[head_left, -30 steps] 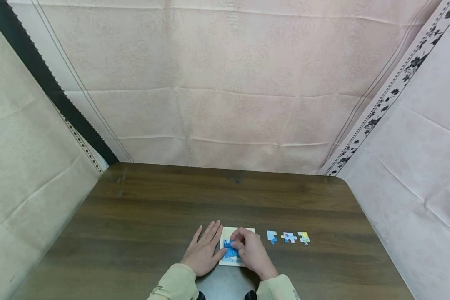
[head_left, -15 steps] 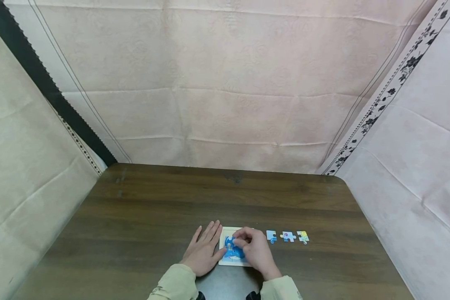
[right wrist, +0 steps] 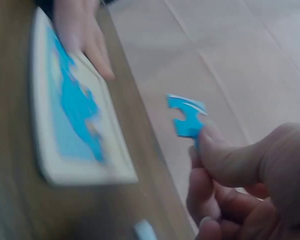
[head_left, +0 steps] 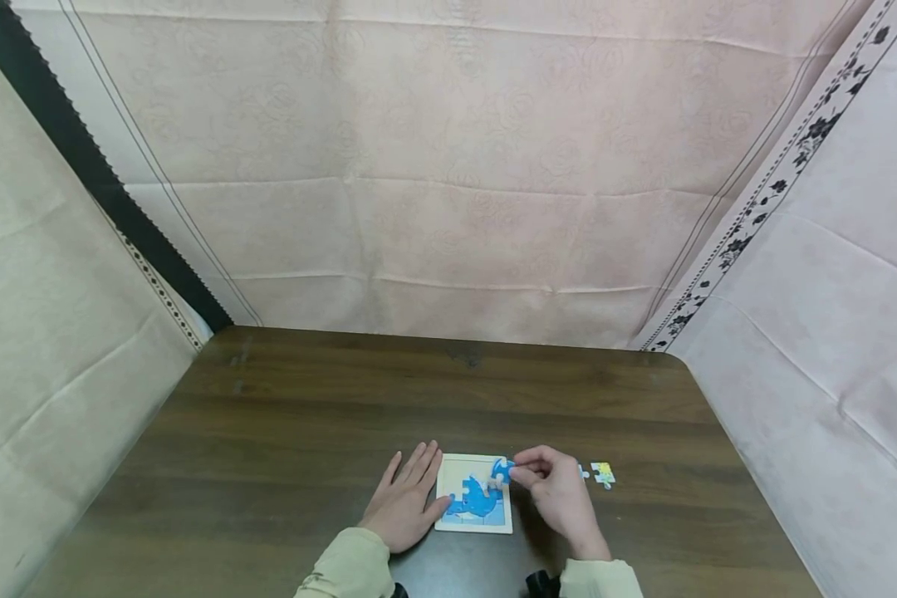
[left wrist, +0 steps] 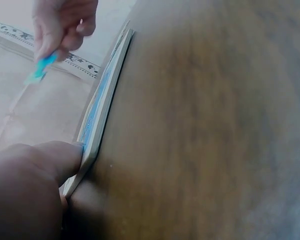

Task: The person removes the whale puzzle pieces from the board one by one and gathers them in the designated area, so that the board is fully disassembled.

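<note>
A small puzzle board (head_left: 474, 529) with a pale frame lies on the table, blue pieces filling its lower part. My left hand (head_left: 407, 502) lies flat at its left side, fingers straight, the thumb on the frame's left edge; the left wrist view shows this thumb (left wrist: 60, 157) too. My right hand (head_left: 561, 490) pinches a blue puzzle piece (head_left: 502, 471) between thumb and index finger, above the board's upper right corner. In the right wrist view the piece (right wrist: 187, 117) is held up, clear of the board (right wrist: 50, 170).
To the right of the board a yellow-and-blue piece (head_left: 603, 473) lies on the brown table (head_left: 306, 399). Another piece (head_left: 585, 472) is mostly hidden behind my right hand. Light cloths (head_left: 456, 208) hang behind and at both sides.
My right hand has moved right, from over the board's middle to its right edge, with the blue piece lifted in its fingers. My left hand has stayed in place.
</note>
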Demonstrator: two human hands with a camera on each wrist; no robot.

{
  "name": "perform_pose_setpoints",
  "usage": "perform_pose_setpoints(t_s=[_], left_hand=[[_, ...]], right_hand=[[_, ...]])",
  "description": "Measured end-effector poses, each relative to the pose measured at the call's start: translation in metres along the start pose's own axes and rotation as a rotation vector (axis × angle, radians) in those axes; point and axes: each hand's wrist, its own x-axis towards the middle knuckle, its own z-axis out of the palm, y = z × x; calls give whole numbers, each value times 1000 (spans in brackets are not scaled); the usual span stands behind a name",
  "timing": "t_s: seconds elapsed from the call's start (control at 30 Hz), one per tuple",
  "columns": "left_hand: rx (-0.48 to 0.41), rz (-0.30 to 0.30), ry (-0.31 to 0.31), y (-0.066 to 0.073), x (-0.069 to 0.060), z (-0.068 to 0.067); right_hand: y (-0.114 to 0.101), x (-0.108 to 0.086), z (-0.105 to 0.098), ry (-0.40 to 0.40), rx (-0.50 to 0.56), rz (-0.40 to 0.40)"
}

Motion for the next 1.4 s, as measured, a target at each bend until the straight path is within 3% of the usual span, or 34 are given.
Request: perform_pose_setpoints(t_s=[0.27, 0.47, 0.73, 1.07, 1.4], left_hand=[[7, -6, -2, 0, -1, -2], [-8, 3, 10, 0, -2, 0], [-4, 4, 12, 0, -2, 1], [9, -9, 2, 0, -2, 1], [14, -2, 7, -1, 0, 1]], right_hand=[[16, -5, -44, 16, -102, 63], [26, -9, -57, 4, -141, 52], [31, -12, -56, -52, -174, 37], [34, -10, -47, -45, -202, 42], [37, -6, -41, -75, -258, 96]])
